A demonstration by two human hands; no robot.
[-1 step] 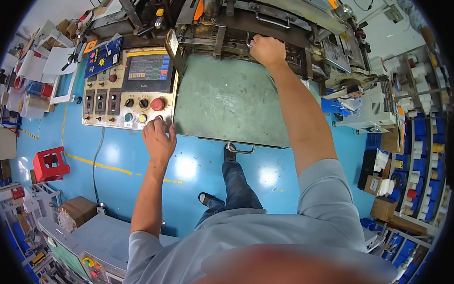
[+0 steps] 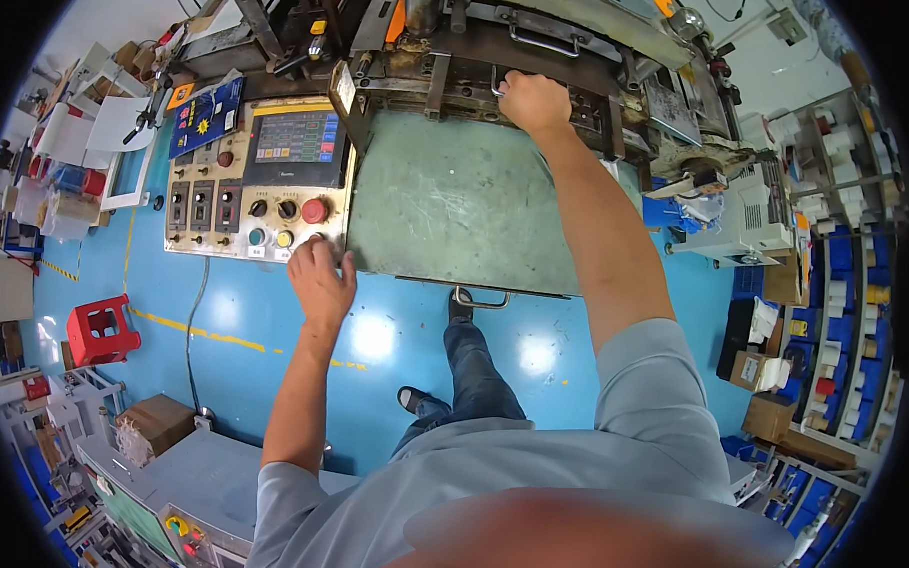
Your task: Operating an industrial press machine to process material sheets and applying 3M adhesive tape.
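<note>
My right hand [image 2: 536,100] reaches forward to the machine, its fingers wrapped round a metal handle [image 2: 496,83]. Only the left end of that handle shows. At the lower right corner of the control panel [image 2: 239,198], my left hand [image 2: 320,281] has its fingertips at the panel edge, thumb apart. Those fingertips cover whatever lies under them. Just above them is a red mushroom button [image 2: 315,210], with a yellow button [image 2: 285,239] and a green button [image 2: 256,237] to the left. A lit touchscreen [image 2: 297,144] fills the panel's upper right.
A scratched green plate [image 2: 457,199] lies between my arms, with a second handle [image 2: 482,303] at its front edge. Further back is another handle [image 2: 545,43]. A red stool [image 2: 102,330] stands on the blue floor at left; shelves [image 2: 843,328] of spools and bins line the right.
My left hand has shifted very slightly to the right at the panel edge. The right hand keeps its hold on the handle.
</note>
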